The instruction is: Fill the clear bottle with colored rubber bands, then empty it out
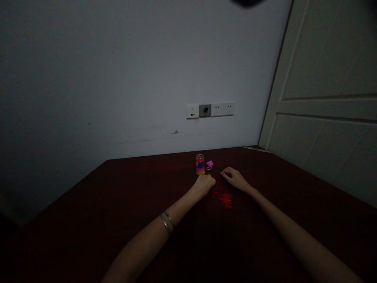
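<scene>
My left hand [205, 184], fingers curled, lies just in front of the jar [200, 165]; my right hand [235, 179], loosely bent, lies right of the purple cap [209, 163]. Whether either grips anything, I cannot tell. Red pieces [226, 200] lie nearer me, between my forearms.

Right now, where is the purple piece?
In the head view, the purple piece lies on the table, just right of the jar, beyond the left hand.

Desk [141, 177]: dark red-brown surface. Found on it: one clear jar [200, 165], upright, multicoloured contents; one purple piece [209, 163] with loop, just beside; one loose scatter of small red pieces [226, 200], nearer the viewer.
</scene>
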`<state>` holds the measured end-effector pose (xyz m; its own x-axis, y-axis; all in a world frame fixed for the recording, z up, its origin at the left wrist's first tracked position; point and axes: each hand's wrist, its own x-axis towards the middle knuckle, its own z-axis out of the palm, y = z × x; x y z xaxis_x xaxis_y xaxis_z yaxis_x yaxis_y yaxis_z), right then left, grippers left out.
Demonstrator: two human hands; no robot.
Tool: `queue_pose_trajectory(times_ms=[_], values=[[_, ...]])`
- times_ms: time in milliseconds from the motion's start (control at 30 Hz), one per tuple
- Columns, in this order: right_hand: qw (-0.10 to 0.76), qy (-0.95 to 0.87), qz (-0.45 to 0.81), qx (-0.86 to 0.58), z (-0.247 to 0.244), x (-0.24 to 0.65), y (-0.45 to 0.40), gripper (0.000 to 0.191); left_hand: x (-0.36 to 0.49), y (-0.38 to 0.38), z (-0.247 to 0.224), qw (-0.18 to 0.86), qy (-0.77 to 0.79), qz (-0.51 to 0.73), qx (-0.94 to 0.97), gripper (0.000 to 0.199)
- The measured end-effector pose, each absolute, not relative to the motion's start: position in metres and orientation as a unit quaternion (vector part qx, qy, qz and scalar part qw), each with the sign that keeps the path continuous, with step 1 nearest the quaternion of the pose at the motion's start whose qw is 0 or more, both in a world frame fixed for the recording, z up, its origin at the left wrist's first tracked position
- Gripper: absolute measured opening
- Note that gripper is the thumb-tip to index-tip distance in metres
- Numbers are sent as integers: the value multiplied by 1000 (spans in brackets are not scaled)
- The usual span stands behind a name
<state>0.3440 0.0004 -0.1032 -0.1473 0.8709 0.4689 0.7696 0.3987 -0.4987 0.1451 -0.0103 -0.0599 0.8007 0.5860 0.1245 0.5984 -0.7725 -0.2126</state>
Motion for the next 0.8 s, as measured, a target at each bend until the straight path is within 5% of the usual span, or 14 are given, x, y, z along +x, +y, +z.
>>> queue_pose_trajectory(times_ms=[467, 800], values=[[355, -756, 67, -546, -99, 343, -3, 29, 131, -15, -61, 84, -294, -75, -949, 24], [362, -771, 129, -507, -93, 313, 1, 21, 73, 2, -77, -70, -373, -229, -896, 29]])
